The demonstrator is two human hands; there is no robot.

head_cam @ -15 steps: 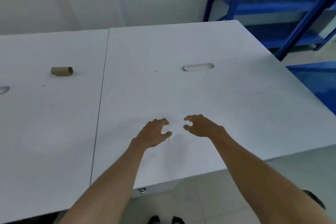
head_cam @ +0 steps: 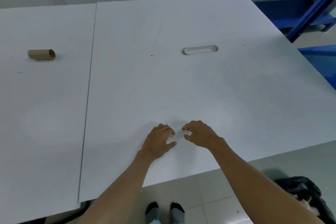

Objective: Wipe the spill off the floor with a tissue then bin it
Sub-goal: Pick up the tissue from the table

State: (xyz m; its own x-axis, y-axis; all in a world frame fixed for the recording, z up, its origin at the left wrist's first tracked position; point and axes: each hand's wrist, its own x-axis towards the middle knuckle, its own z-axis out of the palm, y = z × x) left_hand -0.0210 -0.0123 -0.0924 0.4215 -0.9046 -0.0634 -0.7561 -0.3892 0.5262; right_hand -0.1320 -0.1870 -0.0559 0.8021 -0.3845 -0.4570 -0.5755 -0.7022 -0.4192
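Down at six o'clock, the person's feet stand on pale floor tile, and no spill shows on the strip of floor in view. At five o'clock a dark crumpled bag sits on the floor, possibly the bin liner, though that cannot be confirmed.

Up onto the white worktop: both bare arms reach in, hands nearly meeting just below centre. The left hand is half curled, fingers and thumb parted, gripping nothing that can be made out. The right hand is also half curled, thumb and forefinger closing toward a faint white patch between the hands. That may be a tissue lying flat, but white on white, it is too faint to be sure.

The risk from here: a thin sheet flat on a smooth top is hard to pinch, so fingertips could slide over it or tear it. And with the spill unseen, the wipe could miss its spot.

Further out at twelve o'clock, an oval cable slot is set in the top. At ten o'clock, across the seam, an empty cardboard tube lies on its side on the neighbouring worktop. Blue metal shelving stands at two o'clock against a white wall.
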